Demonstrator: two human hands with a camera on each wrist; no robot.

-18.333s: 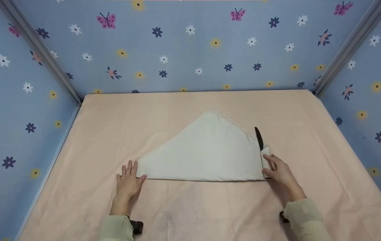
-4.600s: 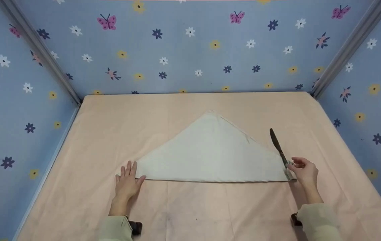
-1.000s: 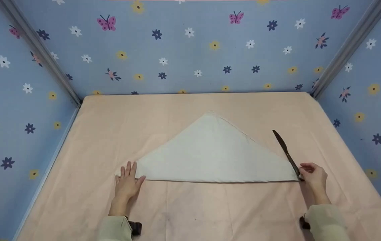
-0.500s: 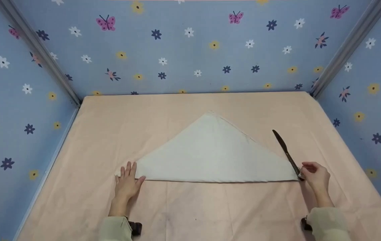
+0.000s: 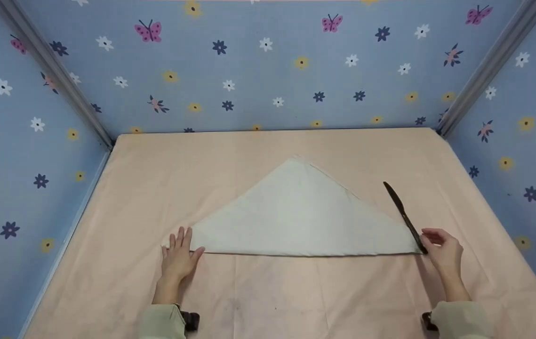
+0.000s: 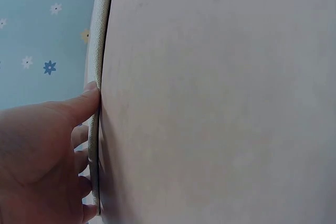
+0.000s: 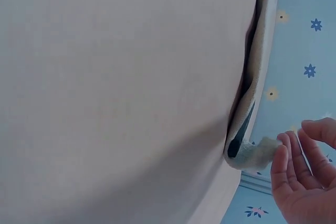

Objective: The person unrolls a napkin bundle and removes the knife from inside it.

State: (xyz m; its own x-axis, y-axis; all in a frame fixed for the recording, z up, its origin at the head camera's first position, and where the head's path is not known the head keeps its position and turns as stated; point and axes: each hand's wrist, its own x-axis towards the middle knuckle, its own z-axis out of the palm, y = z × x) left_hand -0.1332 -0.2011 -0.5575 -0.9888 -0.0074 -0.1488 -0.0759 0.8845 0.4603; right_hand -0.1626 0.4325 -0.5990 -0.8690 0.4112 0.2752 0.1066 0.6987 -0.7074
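A pale cloth napkin (image 5: pixel 296 216), folded to a wide triangle, lies with its long straight edge toward me. My left hand (image 5: pixel 178 259) rests on its left corner, fingers spread; the left wrist view shows the thumb along the edge. Across the right corner a dark table knife (image 5: pixel 403 214) lies slanted, blade pointing away past the cloth. Only its dark handle end (image 7: pixel 235 147) shows in the right wrist view. Beside it my right hand (image 5: pixel 445 252), fingers curled, holds the raised cloth tip (image 7: pixel 262 152) at its fingertips.
A peach cloth (image 5: pixel 277 301) covers the table. Blue flowered panels (image 5: pixel 249 70) with grey corner posts stand along the back and both sides. A small black device (image 5: pixel 190 321) is strapped at the left wrist, by the cuff of a light sleeve (image 5: pixel 162 322).
Since the oldest frame, the napkin's right end, once rolled around the knife handle, has been unrolled rightward, carrying knife and right hand along. The left hand has stayed put. Over the last second almost nothing moves.
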